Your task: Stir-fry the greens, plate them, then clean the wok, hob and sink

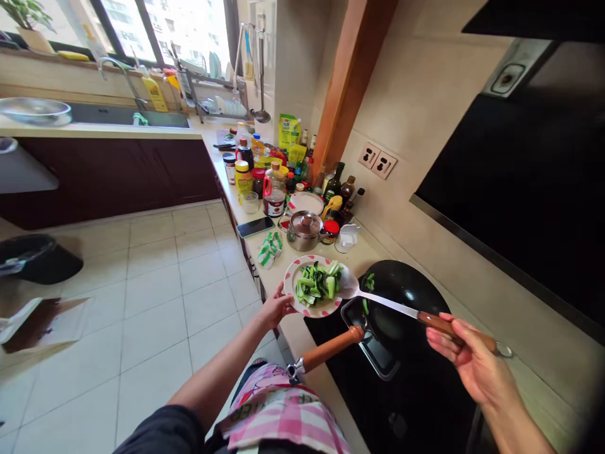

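My left hand (pixel 278 307) grips the near left rim of a white plate with pink dots (pixel 293 271). Chopped green vegetables (pixel 312 284) are heaped on it. My right hand (pixel 466 353) is closed round the wooden handle of a metal wok spatula (pixel 390 305). The spatula's blade is over the right side of the plate, touching the greens. Below and to the right of the plate sits a black wok (pixel 406 296) with a wooden handle (pixel 331 350) pointing toward me. A few green pieces (pixel 368 282) cling inside the wok.
Behind the plate stand a lidded steel pot (pixel 305 231), a red-lidded jar (pixel 330 231) and several bottles. A phone (pixel 256 227) and a green-and-white cloth (pixel 270 250) lie on the counter's left edge. The black range hood (pixel 529 176) slopes down on the right.
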A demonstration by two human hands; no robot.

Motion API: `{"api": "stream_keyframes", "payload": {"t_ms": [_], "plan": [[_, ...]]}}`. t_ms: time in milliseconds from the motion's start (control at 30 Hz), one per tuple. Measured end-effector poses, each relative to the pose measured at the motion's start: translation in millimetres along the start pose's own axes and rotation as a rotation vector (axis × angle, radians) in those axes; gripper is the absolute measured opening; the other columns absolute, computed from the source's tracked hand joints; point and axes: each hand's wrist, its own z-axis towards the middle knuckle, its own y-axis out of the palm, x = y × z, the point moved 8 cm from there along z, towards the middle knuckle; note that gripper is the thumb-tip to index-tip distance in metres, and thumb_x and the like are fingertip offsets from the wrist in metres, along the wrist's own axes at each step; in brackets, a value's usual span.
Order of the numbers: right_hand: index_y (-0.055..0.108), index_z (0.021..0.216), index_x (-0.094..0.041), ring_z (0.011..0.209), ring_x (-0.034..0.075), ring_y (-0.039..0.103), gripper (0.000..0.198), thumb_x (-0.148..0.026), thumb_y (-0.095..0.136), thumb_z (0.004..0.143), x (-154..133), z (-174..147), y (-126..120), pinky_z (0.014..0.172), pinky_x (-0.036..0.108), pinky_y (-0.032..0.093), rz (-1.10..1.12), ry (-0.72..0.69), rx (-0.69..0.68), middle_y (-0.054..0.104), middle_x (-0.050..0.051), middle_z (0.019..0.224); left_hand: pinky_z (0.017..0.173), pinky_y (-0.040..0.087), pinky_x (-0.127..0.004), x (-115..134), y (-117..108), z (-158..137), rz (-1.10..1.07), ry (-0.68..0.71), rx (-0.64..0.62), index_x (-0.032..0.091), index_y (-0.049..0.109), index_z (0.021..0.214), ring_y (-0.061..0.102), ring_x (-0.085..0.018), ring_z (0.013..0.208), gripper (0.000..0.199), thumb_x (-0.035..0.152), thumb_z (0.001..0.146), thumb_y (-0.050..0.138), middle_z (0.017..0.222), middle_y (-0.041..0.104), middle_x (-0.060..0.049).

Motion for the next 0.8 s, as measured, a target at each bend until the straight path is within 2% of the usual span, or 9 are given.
{"api": "stream_keyframes", "payload": {"t_ms": [200,400,500,633,700,800], "plan": [[0.065,0.092,-0.015,0.065,0.024,0.071,0.043,-0.043,0.078,0.063,15,0,85,0.059,0.032,0.061,-0.118,-0.044,-0.122,0.074,0.010,0.075,0.058,0.055,-0.030,-12,-47,15,-0.001,-0.057,0.084,0.024,0.032,0.138,0.063,-0.015,0.057,0.088,0.009,0.060,0.070,0.071,0.065,0.000],[0.066,0.097,-0.015,0.069,0.024,0.072,0.044,-0.052,0.069,0.072,11,-14,145,0.062,0.033,0.062,-0.393,-0.224,-0.250,0.074,0.010,0.084,0.057,0.053,-0.027,-22,-65,37,-0.004,-0.119,0.099,0.024,0.034,0.139,0.065,-0.016,0.061,0.091,0.007,0.058,0.072,0.079,0.067,-0.003],[0.067,0.100,-0.018,0.074,0.023,0.072,0.034,-0.045,0.063,0.080,6,-29,164,0.065,0.031,0.062,-0.551,-0.393,-0.328,0.073,0.010,0.093,0.060,0.054,-0.027,-23,-67,45,0.008,-0.139,0.103,0.024,0.032,0.141,0.065,-0.016,0.064,0.093,0.007,0.058,0.072,0.081,0.067,-0.003],[0.067,0.103,-0.022,0.082,0.021,0.070,0.020,-0.027,0.059,0.085,-4,-64,182,0.075,0.031,0.060,-0.736,-0.773,-0.426,0.071,0.007,0.098,0.061,0.055,-0.028,-14,-71,52,0.093,-0.209,0.092,0.022,0.034,0.140,0.066,-0.017,0.065,0.090,0.008,0.060,0.072,0.080,0.068,-0.003],[0.065,0.108,-0.024,0.088,0.020,0.069,0.026,-0.018,0.057,0.084,0,-81,189,0.078,0.030,0.059,-0.795,-0.918,-0.493,0.070,0.007,0.100,0.058,0.054,-0.028,-7,-74,55,0.162,-0.253,0.088,0.021,0.039,0.138,0.065,-0.017,0.062,0.087,0.007,0.059,0.073,0.075,0.068,-0.003],[0.059,0.119,-0.026,0.094,0.020,0.068,0.040,-0.010,0.056,0.083,14,-100,196,0.081,0.031,0.059,-0.864,-1.062,-0.576,0.068,0.008,0.106,0.054,0.053,-0.027,0,-76,57,0.252,-0.299,0.086,0.016,0.048,0.131,0.064,-0.017,0.057,0.076,0.007,0.059,0.074,0.065,0.066,-0.002]]}}
